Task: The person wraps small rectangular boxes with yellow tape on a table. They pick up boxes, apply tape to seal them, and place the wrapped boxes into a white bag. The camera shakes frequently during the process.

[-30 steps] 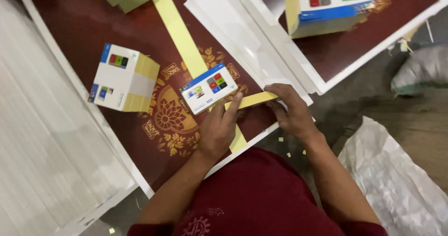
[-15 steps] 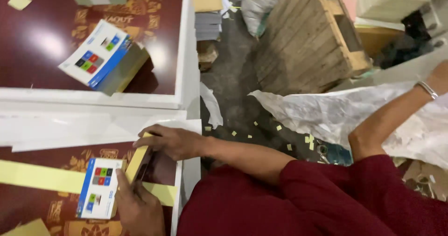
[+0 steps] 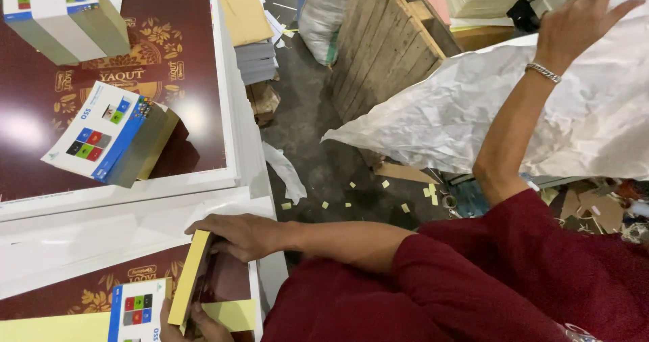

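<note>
My right hand (image 3: 236, 237) reaches left from a dark red sleeve and grips the top of a yellow strip (image 3: 189, 281) that stands on edge. Only the fingers of my left hand (image 3: 197, 327) show at the bottom edge, pinching the strip's lower end. A small white and blue box (image 3: 135, 311) with coloured squares lies just left of the strip, on a dark red printed sheet (image 3: 88, 291). A flat yellow band (image 3: 61, 327) runs under the box.
Another person's bare arm with a bracelet (image 3: 543, 71) reaches up to a crumpled white sack (image 3: 460, 112). Two more printed boxes (image 3: 111, 139) (image 3: 61, 17) rest on a second red sheet (image 3: 196, 78). A wooden pallet (image 3: 385, 44) and paper scraps are on the floor.
The view has swung from the table towards the floor and pallet. My hands have stayed on the yellow strip by the box. The other person's arm has risen to the white sack.
</note>
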